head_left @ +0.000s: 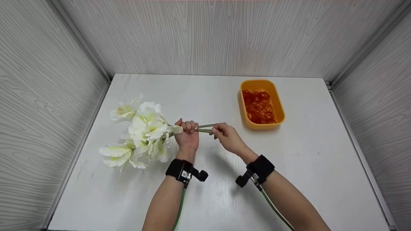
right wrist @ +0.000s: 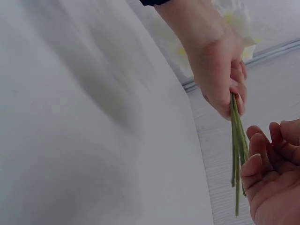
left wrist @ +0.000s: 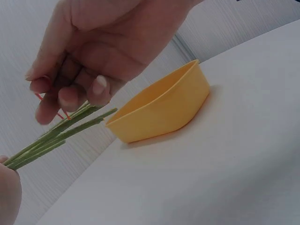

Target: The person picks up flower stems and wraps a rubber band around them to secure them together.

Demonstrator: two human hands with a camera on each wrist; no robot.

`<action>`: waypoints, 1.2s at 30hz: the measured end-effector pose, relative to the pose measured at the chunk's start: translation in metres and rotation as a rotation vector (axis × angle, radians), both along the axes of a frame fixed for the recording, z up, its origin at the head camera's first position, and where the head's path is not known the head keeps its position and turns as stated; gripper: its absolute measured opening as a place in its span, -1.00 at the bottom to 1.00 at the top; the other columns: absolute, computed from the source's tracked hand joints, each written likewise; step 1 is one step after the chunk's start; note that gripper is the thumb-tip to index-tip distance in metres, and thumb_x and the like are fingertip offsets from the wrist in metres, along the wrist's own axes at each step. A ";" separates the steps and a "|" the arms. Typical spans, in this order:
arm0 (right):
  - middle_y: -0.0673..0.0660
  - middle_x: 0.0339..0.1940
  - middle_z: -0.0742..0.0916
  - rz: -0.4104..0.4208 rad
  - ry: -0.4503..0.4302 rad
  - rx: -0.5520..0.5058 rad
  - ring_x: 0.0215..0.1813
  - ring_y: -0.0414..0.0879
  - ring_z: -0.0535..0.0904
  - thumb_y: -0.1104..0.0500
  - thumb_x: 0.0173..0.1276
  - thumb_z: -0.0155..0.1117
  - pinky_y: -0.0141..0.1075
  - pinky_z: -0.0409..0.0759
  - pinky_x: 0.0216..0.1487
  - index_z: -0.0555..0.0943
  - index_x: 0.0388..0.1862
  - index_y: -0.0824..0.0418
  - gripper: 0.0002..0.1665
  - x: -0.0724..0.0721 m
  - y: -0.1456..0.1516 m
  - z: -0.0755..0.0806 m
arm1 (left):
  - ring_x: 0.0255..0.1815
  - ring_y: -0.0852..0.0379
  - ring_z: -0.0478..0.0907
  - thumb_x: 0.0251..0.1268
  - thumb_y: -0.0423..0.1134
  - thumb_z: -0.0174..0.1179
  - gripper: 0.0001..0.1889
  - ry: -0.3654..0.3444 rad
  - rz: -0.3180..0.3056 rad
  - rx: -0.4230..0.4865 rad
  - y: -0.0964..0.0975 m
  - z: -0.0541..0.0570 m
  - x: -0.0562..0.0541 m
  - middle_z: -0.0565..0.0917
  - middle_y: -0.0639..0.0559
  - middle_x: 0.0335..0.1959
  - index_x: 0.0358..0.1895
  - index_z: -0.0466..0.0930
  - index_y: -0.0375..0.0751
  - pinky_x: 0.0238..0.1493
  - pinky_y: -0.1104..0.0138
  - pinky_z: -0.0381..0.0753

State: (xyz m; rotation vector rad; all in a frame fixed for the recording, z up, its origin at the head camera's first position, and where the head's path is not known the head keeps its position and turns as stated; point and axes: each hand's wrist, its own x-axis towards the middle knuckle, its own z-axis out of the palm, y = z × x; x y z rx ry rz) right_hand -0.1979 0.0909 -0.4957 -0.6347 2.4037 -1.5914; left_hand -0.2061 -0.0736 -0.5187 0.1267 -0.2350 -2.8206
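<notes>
My left hand (head_left: pixel 188 138) grips a bunch of white artificial lilies (head_left: pixel 149 126) by its green stems (head_left: pixel 205 130), blossoms to the left and cut ends to the right. Close to those ends is my right hand (head_left: pixel 228 138), its thumb and fingers curled together. In the left wrist view the right hand pinches a thin red rubber band (left wrist: pixel 60 115), which reaches down to the stems. Whether the band goes all the way round them is hidden by the fingers. The right wrist view shows the stem ends spreading slightly beside the right fingers.
An orange plastic container (head_left: pixel 281 119) holding many red rubber bands (head_left: pixel 259 107) stands behind and to the right of the hands. The white tabletop (head_left: pixel 318 179) is bounded by grey wood-grain panels (head_left: pixel 205 38) at the back and sides.
</notes>
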 end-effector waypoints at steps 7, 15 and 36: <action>0.20 -0.10 0.66 0.151 0.103 -0.137 -0.06 -0.04 0.55 0.27 0.51 0.10 -0.21 0.52 -0.08 0.58 -0.20 0.28 -0.87 0.025 -0.002 -0.028 | -0.64 0.13 -0.12 0.50 -0.32 -0.46 -0.55 0.085 0.007 0.050 0.002 0.009 0.003 -0.12 0.08 -0.72 -0.69 -0.17 -0.13 -0.47 0.33 0.08; 0.23 -0.11 0.62 0.261 -0.372 -0.503 -0.06 0.01 0.50 0.29 0.61 -0.15 -0.24 0.46 -0.12 0.49 -0.22 0.42 -0.71 0.025 0.011 -0.057 | -0.66 0.17 -0.14 0.48 -0.28 -0.38 -0.55 0.144 -0.150 0.162 0.006 0.024 0.010 -0.12 0.12 -0.72 -0.69 -0.15 -0.09 -0.48 0.34 0.02; 0.05 -0.58 0.43 0.060 -0.464 -0.491 -0.49 -0.14 0.34 0.31 0.53 -0.01 -0.36 0.31 -0.41 0.50 -0.42 0.25 -0.74 -0.026 0.035 -0.011 | -0.72 0.21 -0.16 0.53 -0.32 -0.46 -0.52 0.242 -0.373 -0.416 -0.001 0.001 0.015 -0.09 0.12 -0.74 -0.71 -0.12 -0.10 -0.58 0.36 -0.12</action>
